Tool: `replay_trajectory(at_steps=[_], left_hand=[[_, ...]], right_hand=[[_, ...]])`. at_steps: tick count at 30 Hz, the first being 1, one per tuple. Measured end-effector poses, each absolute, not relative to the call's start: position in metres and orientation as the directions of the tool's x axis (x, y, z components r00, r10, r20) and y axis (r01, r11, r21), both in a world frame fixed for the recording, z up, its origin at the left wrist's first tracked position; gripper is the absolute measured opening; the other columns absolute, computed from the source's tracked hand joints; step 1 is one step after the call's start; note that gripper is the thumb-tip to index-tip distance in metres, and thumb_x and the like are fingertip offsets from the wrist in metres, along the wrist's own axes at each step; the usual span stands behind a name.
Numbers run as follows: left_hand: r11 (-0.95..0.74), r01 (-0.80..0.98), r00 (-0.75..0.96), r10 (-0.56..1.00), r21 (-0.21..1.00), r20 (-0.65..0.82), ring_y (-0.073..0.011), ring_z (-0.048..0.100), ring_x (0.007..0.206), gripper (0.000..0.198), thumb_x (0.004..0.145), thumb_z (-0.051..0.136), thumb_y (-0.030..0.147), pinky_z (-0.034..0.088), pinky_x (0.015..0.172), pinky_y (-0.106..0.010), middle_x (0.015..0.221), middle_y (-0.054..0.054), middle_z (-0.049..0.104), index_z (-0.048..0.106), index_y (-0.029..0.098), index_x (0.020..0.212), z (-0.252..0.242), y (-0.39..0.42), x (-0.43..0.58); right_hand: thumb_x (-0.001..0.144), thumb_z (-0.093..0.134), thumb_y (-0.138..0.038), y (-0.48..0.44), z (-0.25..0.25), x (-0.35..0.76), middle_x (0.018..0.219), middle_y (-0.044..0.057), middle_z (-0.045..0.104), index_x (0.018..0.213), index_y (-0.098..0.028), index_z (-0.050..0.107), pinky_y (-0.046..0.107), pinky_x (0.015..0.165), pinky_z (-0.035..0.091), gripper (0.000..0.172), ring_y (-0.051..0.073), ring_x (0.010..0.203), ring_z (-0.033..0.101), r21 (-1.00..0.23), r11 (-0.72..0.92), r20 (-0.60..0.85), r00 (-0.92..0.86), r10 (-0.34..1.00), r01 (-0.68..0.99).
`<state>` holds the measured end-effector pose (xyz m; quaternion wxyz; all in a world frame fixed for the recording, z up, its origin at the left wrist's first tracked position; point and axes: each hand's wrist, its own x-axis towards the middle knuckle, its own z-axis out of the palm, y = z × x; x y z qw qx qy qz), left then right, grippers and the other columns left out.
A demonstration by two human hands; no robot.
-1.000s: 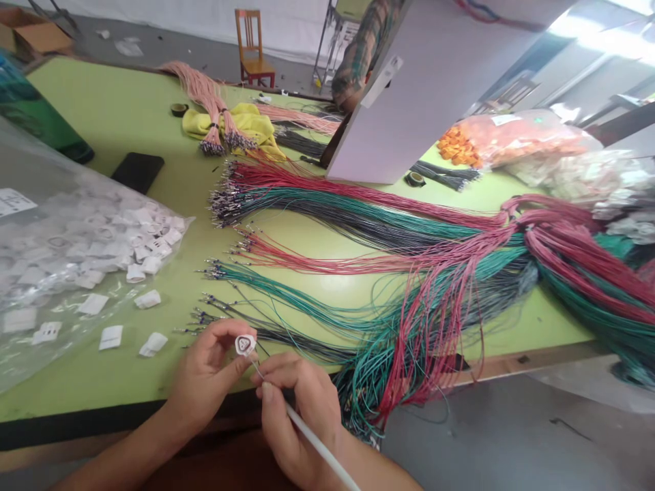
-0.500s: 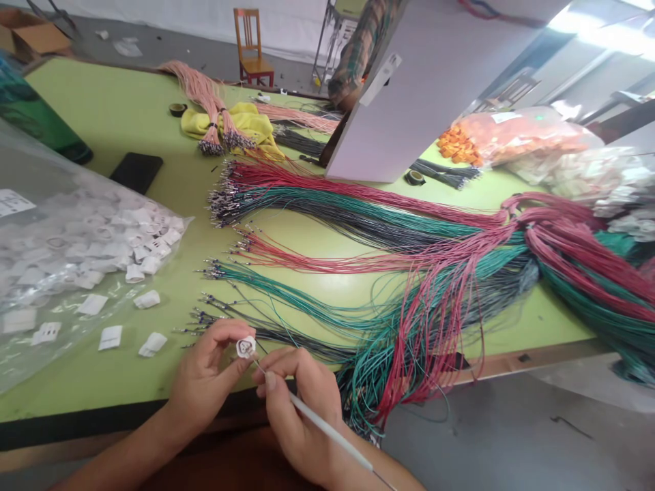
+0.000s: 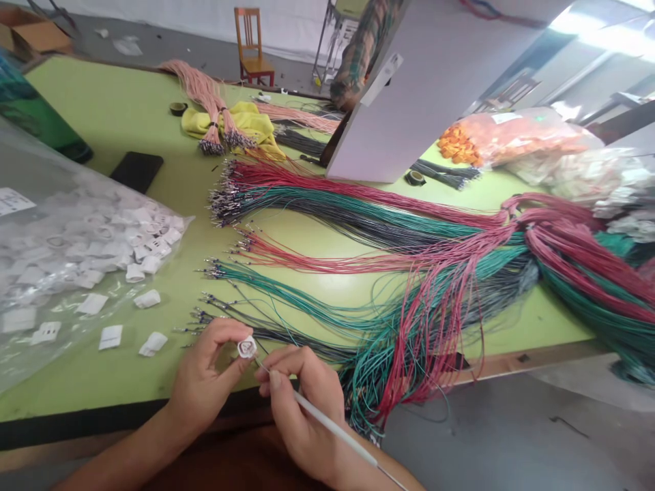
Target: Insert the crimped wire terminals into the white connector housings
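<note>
left hand (image 3: 205,382) pinches a white connector (image 3: 246,347); right hand (image 3: 301,409) holds a white wire (image 3: 327,426) at it.

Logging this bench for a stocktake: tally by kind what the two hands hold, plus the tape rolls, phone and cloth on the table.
White connector, in the left hand grip: 1
Thin white rod, in the right hand grip: 1
Tape rolls: 2
Black phone: 1
Yellow cloth: 1
Total: 6
</note>
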<state>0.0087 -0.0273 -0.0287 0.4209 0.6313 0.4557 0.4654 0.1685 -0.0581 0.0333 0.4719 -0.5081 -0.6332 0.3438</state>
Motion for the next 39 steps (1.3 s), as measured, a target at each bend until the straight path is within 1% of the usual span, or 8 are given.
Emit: replay_trajectory(at_steps=[5,10,18,24,28,32,39], left_hand=[[-0.211,0.183,0.119,0.974,0.960,0.191,-0.0203,0.063,0.088,0.007,0.080,0.067,0.023,0.052,0.077,-0.032,0.089,-0.005,0.066,0.065,0.023,0.086,-0.028,-0.027,0.008],[-0.188,0.183,0.109,0.979,0.965,0.170,-0.0203,0.063,0.088,0.009,0.079,0.068,0.026,0.053,0.077,-0.032,0.088,-0.006,0.066,0.065,0.022,0.087,-0.028,-0.028,0.007],[-0.079,0.174,0.057,0.996,0.982,0.070,-0.0214,0.064,0.085,0.012,0.076,0.071,0.029,0.054,0.075,-0.032,0.086,-0.006,0.067,0.065,0.022,0.083,-0.023,-0.029,0.009],[-0.081,0.152,0.048,0.996,0.985,0.075,-0.0215,0.064,0.087,0.011,0.076,0.071,0.029,0.054,0.076,-0.033,0.086,-0.006,0.068,0.065,0.022,0.082,-0.023,-0.028,0.009],[-0.113,0.190,0.045,0.993,0.975,0.106,-0.0217,0.065,0.088,0.010,0.076,0.071,0.027,0.054,0.077,-0.033,0.087,-0.005,0.068,0.066,0.023,0.083,-0.024,-0.029,0.008],[-0.135,0.220,0.048,0.991,0.966,0.128,-0.0213,0.065,0.090,0.007,0.077,0.070,0.025,0.054,0.078,-0.032,0.087,-0.005,0.069,0.066,0.023,0.083,-0.026,-0.029,0.008],[-0.161,0.267,0.040,0.987,0.950,0.156,-0.0205,0.065,0.090,0.008,0.077,0.069,0.022,0.054,0.078,-0.031,0.088,-0.004,0.069,0.065,0.023,0.084,-0.027,-0.030,0.007]], right_hand=[[0.085,0.046,-0.007,-0.057,0.032,0.166,0.076,0.001,0.065,0.081,-0.022,0.048,0.023,0.064,0.051,0.015,0.012,0.072,0.065,-0.918,0.242,0.238,-0.050,0.970,0.316],[0.085,0.045,-0.007,-0.059,0.028,0.166,0.076,0.001,0.064,0.082,-0.021,0.047,0.023,0.065,0.051,0.015,0.012,0.074,0.065,-0.924,0.239,0.235,-0.051,0.971,0.297],[0.087,0.044,-0.008,-0.058,0.028,0.165,0.076,0.001,0.065,0.084,-0.022,0.048,0.025,0.068,0.053,0.015,0.014,0.079,0.066,-0.945,0.219,0.214,-0.050,0.976,0.243],[0.088,0.045,-0.010,-0.059,0.026,0.165,0.076,0.002,0.065,0.083,-0.022,0.048,0.026,0.069,0.053,0.013,0.014,0.079,0.066,-0.957,0.201,0.196,-0.047,0.980,0.208],[0.091,0.043,-0.015,-0.058,0.021,0.166,0.078,0.002,0.065,0.082,-0.021,0.048,0.027,0.069,0.053,0.012,0.013,0.073,0.065,-0.987,0.115,0.111,-0.047,0.993,0.110],[0.093,0.043,-0.020,-0.055,0.016,0.165,0.077,0.002,0.063,0.080,-0.020,0.047,0.028,0.067,0.054,0.014,0.012,0.065,0.063,-0.997,0.080,0.081,-0.056,0.995,-0.014],[0.096,0.042,-0.022,-0.055,0.009,0.165,0.087,0.005,0.065,0.083,-0.019,0.047,0.031,0.070,0.054,0.013,0.013,0.072,0.065,-0.991,0.057,0.068,-0.081,0.994,-0.124]])
